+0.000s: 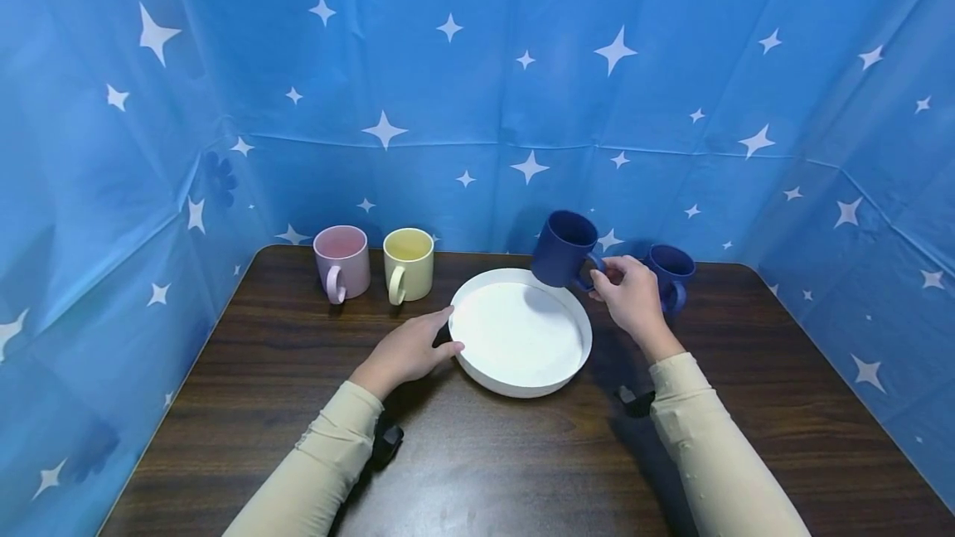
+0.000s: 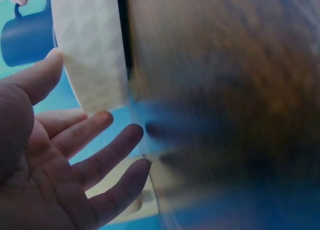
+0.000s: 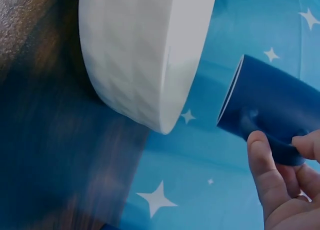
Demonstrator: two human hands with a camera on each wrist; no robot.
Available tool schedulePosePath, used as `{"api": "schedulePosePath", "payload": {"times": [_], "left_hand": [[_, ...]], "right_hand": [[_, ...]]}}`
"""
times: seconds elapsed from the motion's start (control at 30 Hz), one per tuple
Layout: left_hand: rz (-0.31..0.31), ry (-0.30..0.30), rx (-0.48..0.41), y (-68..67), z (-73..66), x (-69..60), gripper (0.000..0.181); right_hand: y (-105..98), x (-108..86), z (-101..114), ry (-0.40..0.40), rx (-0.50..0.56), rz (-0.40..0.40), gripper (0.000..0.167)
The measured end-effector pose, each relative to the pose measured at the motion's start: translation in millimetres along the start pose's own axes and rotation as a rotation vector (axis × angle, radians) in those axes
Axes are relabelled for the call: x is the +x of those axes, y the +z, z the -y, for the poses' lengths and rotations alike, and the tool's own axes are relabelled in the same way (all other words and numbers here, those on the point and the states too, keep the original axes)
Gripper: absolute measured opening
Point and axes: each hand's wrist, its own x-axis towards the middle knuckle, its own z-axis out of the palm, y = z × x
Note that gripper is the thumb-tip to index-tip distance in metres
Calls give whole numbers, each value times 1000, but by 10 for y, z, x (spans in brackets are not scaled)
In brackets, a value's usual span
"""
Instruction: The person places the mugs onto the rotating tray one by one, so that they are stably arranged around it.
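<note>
By its handle, my right hand (image 1: 630, 297) pinches a dark blue mug (image 1: 555, 251), held upright above the back right rim of a round white dish (image 1: 522, 338). The right wrist view shows thumb and fingers on the handle of this mug (image 3: 280, 110). My left hand (image 1: 410, 350) is at the dish's left side, thumb and fingers spread at its rim. In the left wrist view the fingers of this hand (image 2: 65, 150) are extended, some touching the faceted wall of the dish (image 2: 92, 45). The inside of the dish shows nothing but its white floor and a shadow.
A second dark blue mug (image 1: 671, 272) stands behind my right wrist, partly hidden by it. Back left, a pink mug (image 1: 345, 259) and a pale yellow mug (image 1: 410, 263) stand side by side, handles toward me. A blue star-patterned curtain (image 1: 477, 89) walls the brown wooden table (image 1: 477, 454).
</note>
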Motion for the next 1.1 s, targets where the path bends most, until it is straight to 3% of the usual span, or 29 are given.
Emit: {"api": "schedulePosePath", "payload": {"times": [0.6, 1.1], "left_hand": [[-1, 1, 14, 2, 37, 28, 71], [28, 15, -37, -6, 47, 7, 69]], "right_hand": [[138, 64, -67, -64, 31, 79, 20], [172, 133, -125, -22, 49, 227, 20]]}}
